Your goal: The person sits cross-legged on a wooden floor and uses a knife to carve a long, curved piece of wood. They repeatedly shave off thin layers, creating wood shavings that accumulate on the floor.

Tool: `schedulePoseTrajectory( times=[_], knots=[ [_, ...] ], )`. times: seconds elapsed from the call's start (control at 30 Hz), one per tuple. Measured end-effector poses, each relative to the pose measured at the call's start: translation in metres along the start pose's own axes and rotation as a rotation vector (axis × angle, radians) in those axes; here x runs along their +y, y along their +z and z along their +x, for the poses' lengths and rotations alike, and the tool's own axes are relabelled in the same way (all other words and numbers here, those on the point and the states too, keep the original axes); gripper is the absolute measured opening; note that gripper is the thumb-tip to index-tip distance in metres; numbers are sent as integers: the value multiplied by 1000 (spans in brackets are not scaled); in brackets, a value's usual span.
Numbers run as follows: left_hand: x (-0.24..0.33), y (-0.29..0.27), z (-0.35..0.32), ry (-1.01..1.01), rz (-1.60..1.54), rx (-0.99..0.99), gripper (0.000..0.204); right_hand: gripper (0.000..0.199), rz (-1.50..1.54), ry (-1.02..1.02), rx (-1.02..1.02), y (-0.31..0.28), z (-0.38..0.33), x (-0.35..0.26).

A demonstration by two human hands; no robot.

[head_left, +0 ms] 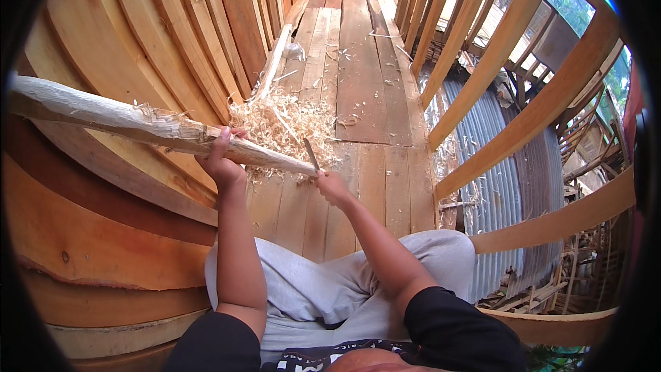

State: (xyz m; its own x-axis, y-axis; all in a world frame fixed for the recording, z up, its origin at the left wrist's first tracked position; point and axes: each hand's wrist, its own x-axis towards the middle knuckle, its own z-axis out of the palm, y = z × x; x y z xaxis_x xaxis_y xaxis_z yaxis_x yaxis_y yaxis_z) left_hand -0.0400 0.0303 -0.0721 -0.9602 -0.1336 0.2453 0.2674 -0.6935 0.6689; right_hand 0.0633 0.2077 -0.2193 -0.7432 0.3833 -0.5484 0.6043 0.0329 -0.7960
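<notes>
I sit on a plank floor [358, 76] high up in a timber building, with curved boards [138, 34] stacked along my left and a slanted wooden railing [509, 48] on my right; corrugated metal roofing [502, 186] shows beyond it. A heap of pale wood shavings [282, 120] lies on the planks just ahead of my knees. My left hand [222, 162] is wrapped around a long, rough wooden pole [124, 120] that runs from the far left down to a tapered tip near my other hand. My right hand [332, 187] is clenched on the handle of a knife [312, 155], whose blade points up and rests against the pole's thin end.
</notes>
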Motion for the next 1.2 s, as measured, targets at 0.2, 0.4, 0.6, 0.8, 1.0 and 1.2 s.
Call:
schedulePoseTrajectory(
  times=[0.2,0.4,0.6,0.8,1.0,1.2],
  knots=[
    [-3,-1,-8,59,102,-178,25,39,258,276,-92,-6,13,15],
    [-4,4,-15,139,125,-255,22,37,221,104,-135,7,-40,-37],
    [-6,12,-18,133,119,-310,22,39,247,202,-172,-11,3,10],
    [-5,6,-17,108,120,-287,20,39,198,78,-226,-1,-31,-35],
    [-6,9,-18,140,54,-264,18,37,195,92,-201,-7,-15,-13],
    [-10,9,-17,112,108,-135,20,34,170,67,-147,-7,-15,-16]
  ],
)
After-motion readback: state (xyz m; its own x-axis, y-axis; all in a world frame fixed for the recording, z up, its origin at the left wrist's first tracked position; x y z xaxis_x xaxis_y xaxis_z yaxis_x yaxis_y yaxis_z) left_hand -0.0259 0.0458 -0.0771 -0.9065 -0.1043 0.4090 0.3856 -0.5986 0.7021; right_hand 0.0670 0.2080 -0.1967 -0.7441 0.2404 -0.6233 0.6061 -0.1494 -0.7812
